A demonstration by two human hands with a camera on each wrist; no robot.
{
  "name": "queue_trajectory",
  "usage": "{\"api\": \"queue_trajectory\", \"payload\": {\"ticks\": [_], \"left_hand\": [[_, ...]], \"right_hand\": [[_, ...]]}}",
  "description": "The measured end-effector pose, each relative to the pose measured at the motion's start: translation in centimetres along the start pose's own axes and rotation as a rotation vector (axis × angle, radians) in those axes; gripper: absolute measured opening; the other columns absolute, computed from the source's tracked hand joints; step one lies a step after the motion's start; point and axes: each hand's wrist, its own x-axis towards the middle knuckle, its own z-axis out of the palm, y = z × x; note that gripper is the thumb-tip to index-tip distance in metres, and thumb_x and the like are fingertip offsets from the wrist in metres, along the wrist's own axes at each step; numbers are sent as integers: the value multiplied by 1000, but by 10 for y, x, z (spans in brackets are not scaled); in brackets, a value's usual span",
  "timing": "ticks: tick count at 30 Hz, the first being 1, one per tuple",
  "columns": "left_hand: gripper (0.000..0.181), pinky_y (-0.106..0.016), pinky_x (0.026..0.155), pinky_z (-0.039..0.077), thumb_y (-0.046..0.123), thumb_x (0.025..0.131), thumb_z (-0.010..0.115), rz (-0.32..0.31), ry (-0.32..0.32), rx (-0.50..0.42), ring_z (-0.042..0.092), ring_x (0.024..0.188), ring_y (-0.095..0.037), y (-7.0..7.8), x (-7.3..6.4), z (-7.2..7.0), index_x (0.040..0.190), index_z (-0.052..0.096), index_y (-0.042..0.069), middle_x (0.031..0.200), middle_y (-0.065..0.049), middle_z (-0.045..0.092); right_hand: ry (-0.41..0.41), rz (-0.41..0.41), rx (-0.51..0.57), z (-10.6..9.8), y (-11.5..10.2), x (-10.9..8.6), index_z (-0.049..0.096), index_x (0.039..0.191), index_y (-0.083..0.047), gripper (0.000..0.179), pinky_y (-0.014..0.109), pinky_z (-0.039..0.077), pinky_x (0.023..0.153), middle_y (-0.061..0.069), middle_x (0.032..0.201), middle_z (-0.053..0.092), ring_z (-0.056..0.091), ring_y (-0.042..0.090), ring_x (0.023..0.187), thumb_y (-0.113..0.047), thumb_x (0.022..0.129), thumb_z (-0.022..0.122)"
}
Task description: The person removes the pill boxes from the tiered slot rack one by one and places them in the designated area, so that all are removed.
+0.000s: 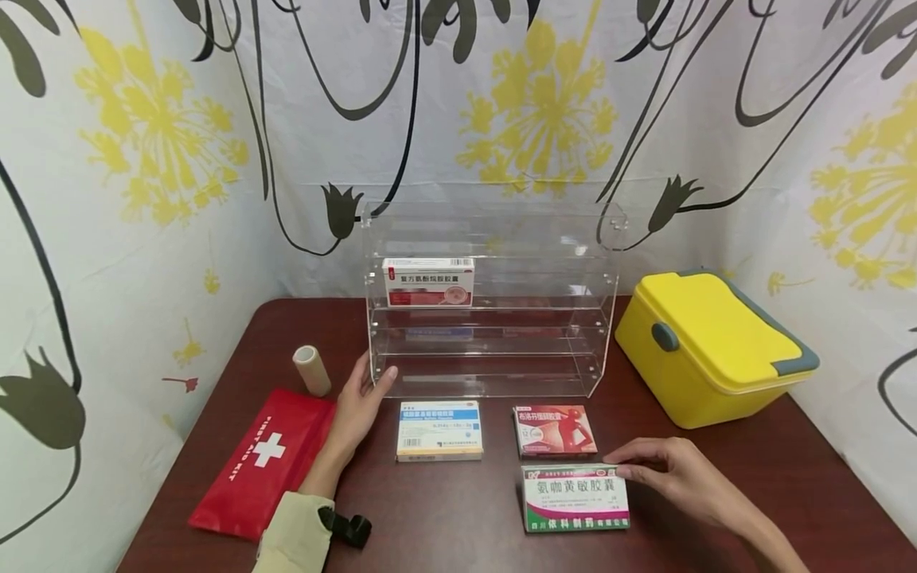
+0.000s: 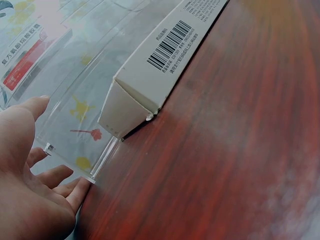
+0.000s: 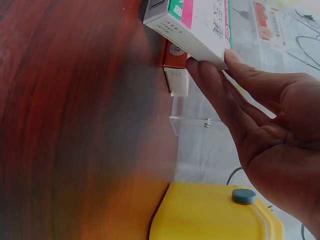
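My right hand [image 1: 680, 481] pinches the upper right corner of a green, white and purple medicine box [image 1: 576, 501], its printed front facing me. The right wrist view shows thumb and fingertips on the end of this box [image 3: 200, 30]. At the lower left corner of a clear acrylic display rack [image 1: 490, 364], my left hand [image 1: 361, 402] holds the side panel, thumb in front and the other fingers around the outside. A red and white medicine box [image 1: 430, 285] stands on an upper tier. A blue and white box [image 1: 440, 430] and a red box [image 1: 554, 430] lie before the rack.
A red first aid pouch [image 1: 261, 461] and a beige cylindrical roll [image 1: 312, 371] lie on the left of the dark wooden table [image 1: 430, 517]. A yellow lidded case [image 1: 709, 342] stands at the right. Patterned cloth [image 1: 530, 111] hangs behind and at both sides.
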Motion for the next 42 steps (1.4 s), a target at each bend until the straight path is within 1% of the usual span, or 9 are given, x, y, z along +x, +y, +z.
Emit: {"api": "queue_trajectory", "payload": {"ticks": [4,11,19,26,31,34,36,38,42], "left_hand": [[71,-39,113,32,36,96,64,0,-2,-1,35,139,-29,1,0,-1,154,30,14,153,-16,36],[69,-38,112,33,35,96,64,-13,2,0,36,139,-28,1,0,-1,154,31,16,152,-14,37],[68,-38,111,34,34,96,65,-5,10,-11,38,138,-27,-1,2,0,153,33,15,151,-15,40],[75,-38,112,33,52,91,64,26,32,4,37,138,-23,-38,17,3,153,32,26,153,-7,38],[73,-38,111,35,51,90,66,34,40,2,39,137,-22,-40,17,4,152,34,27,151,-5,41],[72,-36,111,34,48,91,67,15,29,-10,39,137,-20,-35,15,4,152,34,27,151,-5,41],[71,-37,112,34,43,93,66,12,19,-18,38,138,-22,-27,12,3,153,33,23,152,-8,40],[71,-38,112,33,39,94,66,11,12,-15,37,138,-25,-18,8,2,153,32,18,152,-12,39],[69,-38,111,34,33,97,64,13,7,-1,37,138,-28,-4,1,0,154,31,12,152,-16,38]], "right_hand": [[-23,60,-19,2,5,3,76,107,-22,17,22,54,72,-15,99,71,64,5,86,-27,93,68],[-94,155,34,6,16,10,76,110,-16,22,24,55,67,-9,102,72,62,7,78,-27,93,69],[-66,163,-63,12,20,14,78,102,-24,15,21,46,65,-15,99,71,58,4,80,-30,90,73],[-40,166,-90,14,22,13,77,101,-28,15,21,46,67,-18,97,70,57,3,80,-37,89,72],[-1,161,-135,11,19,8,76,103,-30,20,26,53,73,-20,96,70,61,2,85,-42,89,70],[41,162,-157,2,11,7,76,104,-30,20,27,55,75,-22,94,69,62,1,85,-42,89,70],[82,124,-164,-5,2,12,76,103,-29,18,25,55,74,-23,93,69,62,1,84,-39,89,72],[136,27,-174,-14,-10,24,76,103,-26,16,22,54,73,-22,93,69,64,2,84,-31,89,74],[225,-180,-215,-30,-42,66,75,107,-22,20,18,53,74,-16,98,71,66,4,87,-18,87,77]]}}
